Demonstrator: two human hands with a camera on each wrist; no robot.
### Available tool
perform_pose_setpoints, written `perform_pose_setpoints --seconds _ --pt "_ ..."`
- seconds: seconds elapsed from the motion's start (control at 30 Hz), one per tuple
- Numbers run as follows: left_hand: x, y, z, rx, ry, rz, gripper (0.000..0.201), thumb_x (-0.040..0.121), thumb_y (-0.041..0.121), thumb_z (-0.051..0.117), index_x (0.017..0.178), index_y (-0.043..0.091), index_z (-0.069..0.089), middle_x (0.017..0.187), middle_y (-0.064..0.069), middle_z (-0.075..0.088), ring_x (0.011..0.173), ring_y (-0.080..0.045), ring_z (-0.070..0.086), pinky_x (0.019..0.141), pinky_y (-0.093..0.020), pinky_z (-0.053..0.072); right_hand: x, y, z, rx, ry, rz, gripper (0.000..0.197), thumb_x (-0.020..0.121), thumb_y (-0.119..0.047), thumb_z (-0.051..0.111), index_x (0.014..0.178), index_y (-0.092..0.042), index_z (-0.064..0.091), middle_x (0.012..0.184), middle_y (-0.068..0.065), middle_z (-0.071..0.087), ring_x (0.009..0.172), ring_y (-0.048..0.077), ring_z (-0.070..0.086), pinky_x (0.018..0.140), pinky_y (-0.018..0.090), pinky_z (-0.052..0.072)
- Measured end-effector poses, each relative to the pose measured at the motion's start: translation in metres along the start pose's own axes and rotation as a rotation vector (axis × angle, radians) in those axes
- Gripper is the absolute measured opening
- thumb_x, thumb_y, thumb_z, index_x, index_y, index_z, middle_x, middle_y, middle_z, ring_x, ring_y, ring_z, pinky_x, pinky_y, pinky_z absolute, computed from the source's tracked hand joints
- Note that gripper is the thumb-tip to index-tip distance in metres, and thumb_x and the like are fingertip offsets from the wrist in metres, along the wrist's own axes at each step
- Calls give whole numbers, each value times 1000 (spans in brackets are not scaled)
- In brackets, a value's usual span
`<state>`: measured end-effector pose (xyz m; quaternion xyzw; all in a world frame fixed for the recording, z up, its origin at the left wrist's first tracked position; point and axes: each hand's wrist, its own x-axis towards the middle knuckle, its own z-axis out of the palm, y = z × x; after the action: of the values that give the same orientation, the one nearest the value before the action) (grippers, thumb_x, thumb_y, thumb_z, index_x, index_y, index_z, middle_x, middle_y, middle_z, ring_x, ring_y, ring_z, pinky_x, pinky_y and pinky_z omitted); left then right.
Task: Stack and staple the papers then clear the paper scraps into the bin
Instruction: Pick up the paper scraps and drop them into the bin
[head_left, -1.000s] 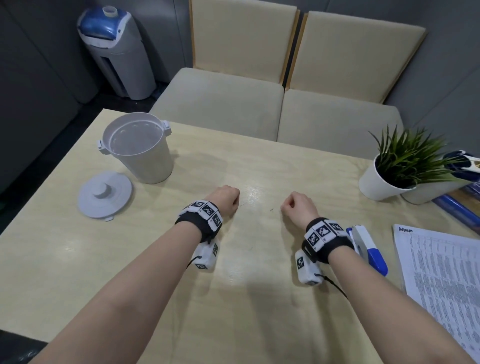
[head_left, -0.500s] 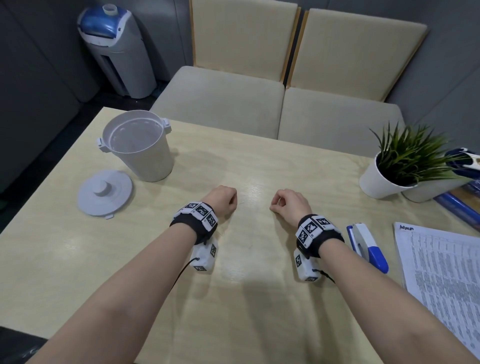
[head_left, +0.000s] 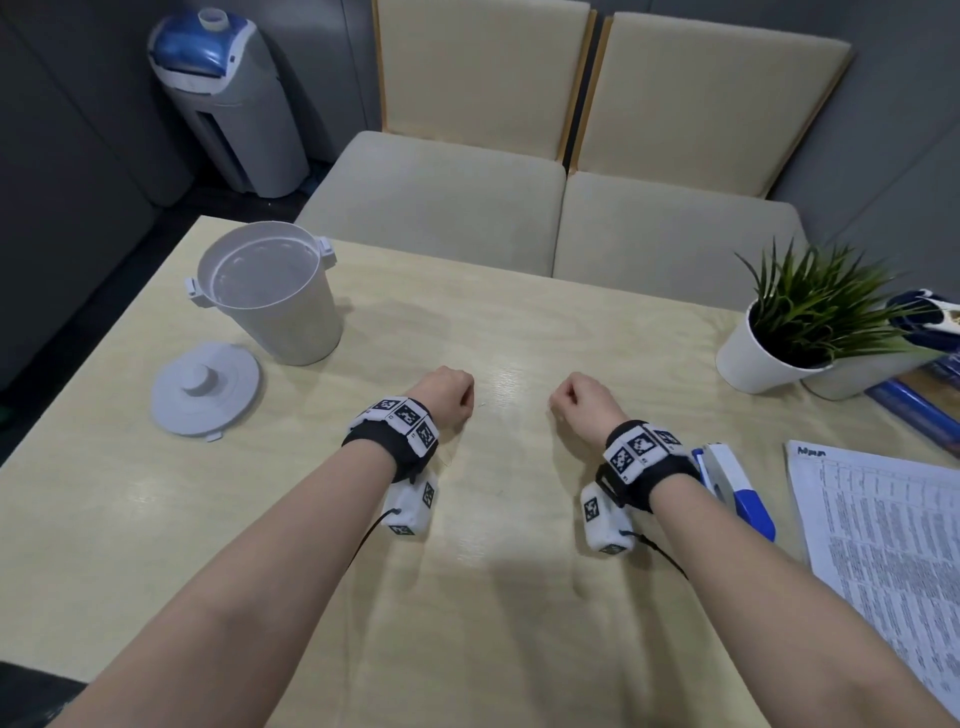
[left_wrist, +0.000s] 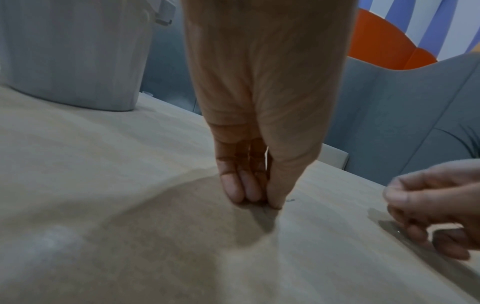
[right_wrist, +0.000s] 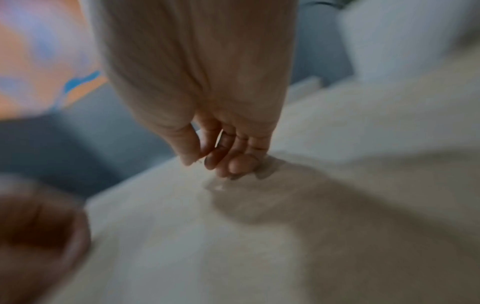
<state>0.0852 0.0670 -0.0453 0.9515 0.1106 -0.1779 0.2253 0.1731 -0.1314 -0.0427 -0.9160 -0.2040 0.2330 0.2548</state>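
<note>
We see the table (head_left: 156, 519) with its far edge against two cushioned seats (head_left: 441, 208) and its left edge open to the dark floor. The papers (head_left: 893, 535) lie at the right edge, cut off by the frame, printed side up. The bin (head_left: 275, 296) stands upright near the far-left corner with its mouth uncovered; whether anything lies inside is not clear to us. Its lid (head_left: 205, 389) lies flat just beside it, toward the left edge. A potted plant (head_left: 779, 332) stands near the far-right corner. The stapler (head_left: 737, 488) lies between the papers and our right wrist, partly hidden by the wristband. Our left hand (head_left: 447, 397) rests mid-table with fingers curled under, fingertips (left_wrist: 233, 189) pressed to the wood, holding nothing. Our right hand (head_left: 584, 400) is likewise curled, thumb near forefinger; the blurred right wrist view does not show whether it pinches a scrap.
</note>
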Motion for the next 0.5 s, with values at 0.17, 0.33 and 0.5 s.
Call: perform_pose_setpoints --seconds 0.17,0.33,0.5 --pt "-3 -1 2 14 9 16 19 87 11 46 94 3 62 99 -17 69 92 -33 62 80 -38 51 -5 22 -3 725 172 319 18 90 0 56 74 -9 56 66 11 61 49 17 58 42 21 49" --pt "-7 -3 6 -70 84 18 20 90 11 47 97 -1 62 100 -16 68 95 -31 60 79 -33 45 -9 35 0 276 214 254 8 78 -4 65 81 -11 65 74 7 66 70 26 65 69 37 57" --pt "-12 -9 9 -125 105 -3 16 88 9 50 96 2 62 101 -14 68 97 -30 60 77 -29 43 -10 35 2 222 190 180 11 79 -8 65 89 -13 68 73 3 65 82 25 65 80 36 55"
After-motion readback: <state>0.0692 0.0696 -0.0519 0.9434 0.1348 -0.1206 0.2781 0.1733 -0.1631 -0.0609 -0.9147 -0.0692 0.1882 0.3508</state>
